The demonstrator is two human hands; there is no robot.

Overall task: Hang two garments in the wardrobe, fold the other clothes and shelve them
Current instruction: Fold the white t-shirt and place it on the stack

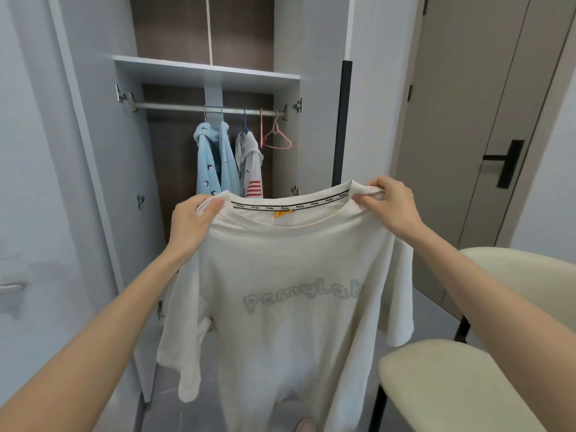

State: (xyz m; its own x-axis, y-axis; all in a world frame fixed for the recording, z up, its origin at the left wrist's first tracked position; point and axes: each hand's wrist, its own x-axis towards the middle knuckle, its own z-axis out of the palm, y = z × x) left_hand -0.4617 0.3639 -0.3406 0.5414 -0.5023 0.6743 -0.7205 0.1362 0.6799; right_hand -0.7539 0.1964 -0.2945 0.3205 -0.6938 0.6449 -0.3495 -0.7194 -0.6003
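Wardrobe (205, 73) stands open beyond both grips. Its rail (174, 106), above them, already carries a blue garment (212, 163) and a white one (252, 169), so the hanging quota looks met. My read: this piece is for folding. The tee (290, 275) is in mid-air between the person and the wardrobe. It's suspended from its shoulders, with the body and both sleeves drooping free below the grips and the print facing the camera. Chair (467, 385) sits below and right of the right grip, with the tee's sleeve on that side hanging near it. Left hand (190, 226) is clamped on one shoulder just outside the collar (290, 204), fabric bunched under the thumb. Right hand (389, 207) does the same on the other shoulder, fingers curled over a gathered fold. Spare pink hanger (276, 140) is on the rail, above and between the grips. Orange label (282, 215) sits inside the neck, roughly midway between them. Handling, as I judge it:
- Light, limp knit with zero stiffness, so it won't hold a shape unsupported.
- Not slippery, not fragile.
- The collar rib may stretch if the load goes there, so hold at the shoulder seams as now.
- Needs a flat surface to fold.
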